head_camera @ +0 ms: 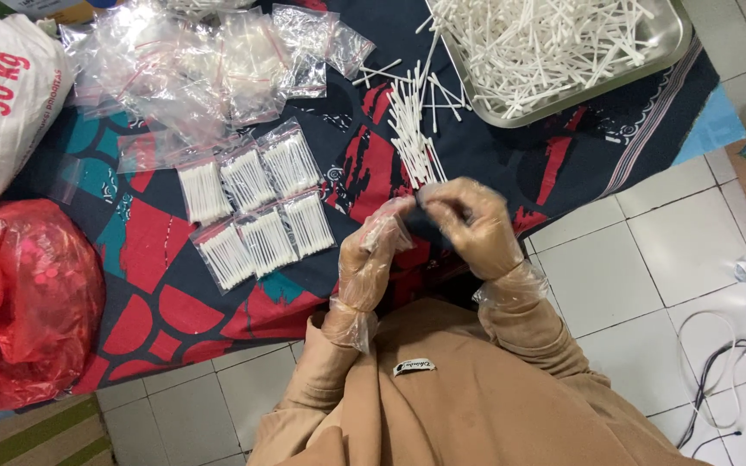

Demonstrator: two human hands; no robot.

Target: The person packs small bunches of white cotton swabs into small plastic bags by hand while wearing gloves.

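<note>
Fingers of both gloved hands, left hand (pixel 373 250) and right hand (pixel 468 220), pinch a small clear bag (pixel 401 226), its orientation unclear.

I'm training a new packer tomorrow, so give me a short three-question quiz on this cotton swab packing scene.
1. True or false: both hands, the left hand and the right hand, wear clear plastic gloves.
2. How many filled small bags of swabs lie in rows on the patterned cloth?
3. Multiple choice: where is the largest heap of loose swabs? A) in the metal tray; B) in the red plastic bag; C) on the tiled floor.

Key:
1. True.
2. Six, in two rows of three.
3. A; a smaller bundle of swabs lies on the cloth just beyond the hands.
</note>
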